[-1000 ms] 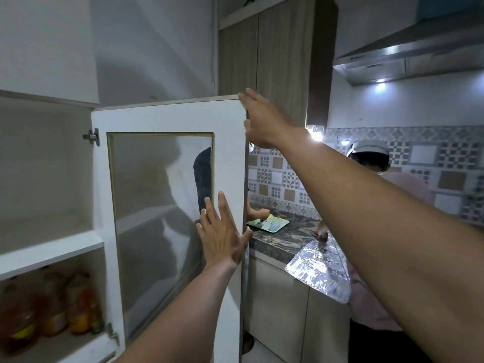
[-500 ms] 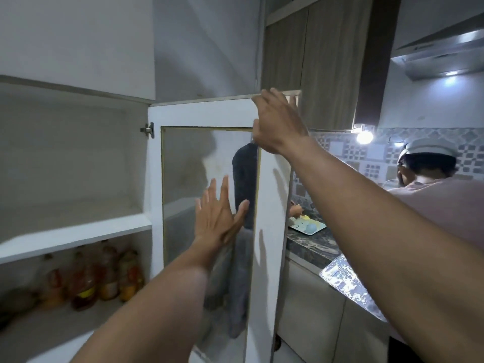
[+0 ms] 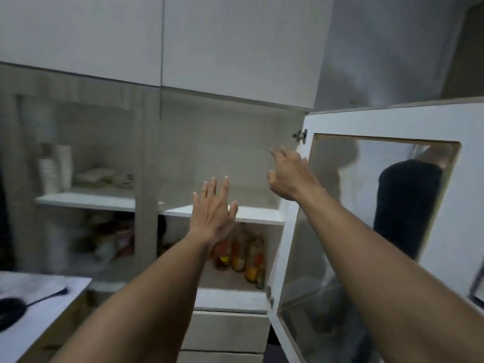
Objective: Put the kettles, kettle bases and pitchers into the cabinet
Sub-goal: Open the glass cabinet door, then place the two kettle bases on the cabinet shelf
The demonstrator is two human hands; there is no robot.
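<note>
Both your left hand (image 3: pixel 213 205) and right hand (image 3: pixel 290 174) hang spread and empty before the cabinet (image 3: pixel 222 153), whose glass door (image 3: pixel 379 218) stands swung wide to the right. No kettle or pitcher shows; only a dark round base with a cord (image 3: pixel 10 309) lies on the counter (image 3: pixel 47 292) at lower left. Fetch from there, and load the bare upper shelf (image 3: pixel 256 216), keeping clear of the bottles (image 3: pixel 243 258) below.

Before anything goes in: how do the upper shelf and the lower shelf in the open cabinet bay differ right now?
The upper shelf in the open bay looks bare; the lower shelf holds a cluster of bottles toward its right side. The upper shelf sits at about the height of both hands, the lower shelf beneath them. Both are white and lie behind the same opened glass door.
</note>
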